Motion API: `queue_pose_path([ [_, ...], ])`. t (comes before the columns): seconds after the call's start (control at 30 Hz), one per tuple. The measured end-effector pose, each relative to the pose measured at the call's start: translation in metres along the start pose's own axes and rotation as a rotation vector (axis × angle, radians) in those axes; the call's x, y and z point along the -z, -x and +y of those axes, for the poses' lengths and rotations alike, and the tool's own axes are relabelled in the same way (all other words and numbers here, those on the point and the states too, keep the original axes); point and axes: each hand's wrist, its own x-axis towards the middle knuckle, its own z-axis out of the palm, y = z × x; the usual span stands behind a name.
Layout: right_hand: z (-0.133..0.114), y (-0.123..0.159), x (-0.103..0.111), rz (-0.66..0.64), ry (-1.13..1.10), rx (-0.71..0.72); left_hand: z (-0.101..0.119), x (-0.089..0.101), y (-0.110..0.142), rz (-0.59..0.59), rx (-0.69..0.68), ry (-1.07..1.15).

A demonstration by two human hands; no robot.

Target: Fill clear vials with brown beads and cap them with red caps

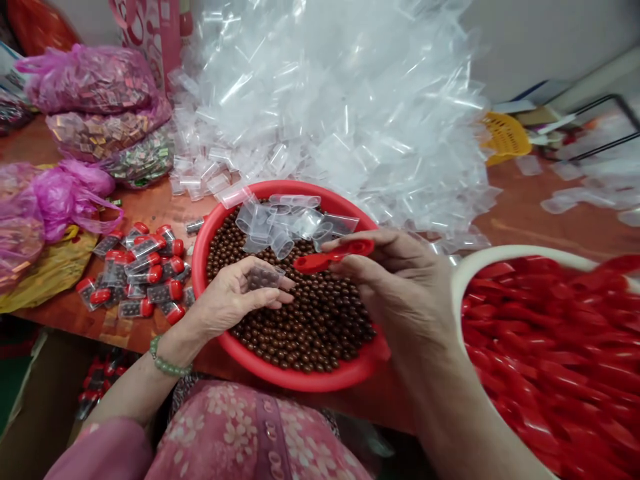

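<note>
So the left hand [233, 293] comes in low from the near left, fingers wrapped round a clear tube [263, 277] with brown balls in it, over the red basin [305, 380]. Right hand [395, 273] reaches in from the right, pinching a red plastic piece [334, 257] just beside it. Loose empty tubes [285, 223] cover the balls on the basin's far side, and the white tub [480, 257] crowds the right forearm.

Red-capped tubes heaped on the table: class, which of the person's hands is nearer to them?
The left hand. It holds a clear tube over the left of the red basin, beside the red-capped tubes; the right hand is farther, over the basin's right.
</note>
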Motion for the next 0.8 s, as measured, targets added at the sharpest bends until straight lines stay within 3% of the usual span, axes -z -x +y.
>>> queue_pose_path([
  [0.07,0.002,0.009,-0.014,0.016,-0.162,-0.057,-0.003,-0.002,0.0,0.003,-0.006,0.079],
  [0.13,0.007,0.015,-0.021,0.004,-0.185,-0.06,-0.004,-0.002,0.001,0.012,-0.004,0.136],
  [0.3,0.011,0.022,-0.01,-0.041,0.108,0.028,-0.004,-0.001,0.002,0.062,-0.046,0.119],
  [0.47,0.004,0.022,-0.003,-0.276,0.421,0.157,-0.005,-0.004,0.0,0.07,-0.04,0.026],
  [0.6,0.003,0.017,-0.008,-0.356,0.454,0.249,-0.004,-0.006,-0.001,0.065,-0.055,-0.038],
  [0.73,0.006,0.011,-0.009,-0.441,0.415,0.245,-0.001,-0.006,-0.001,0.042,-0.04,-0.052],
  [0.8,0.008,0.01,-0.009,-0.386,0.361,0.211,0.0,-0.007,0.0,0.038,-0.023,-0.059],
])
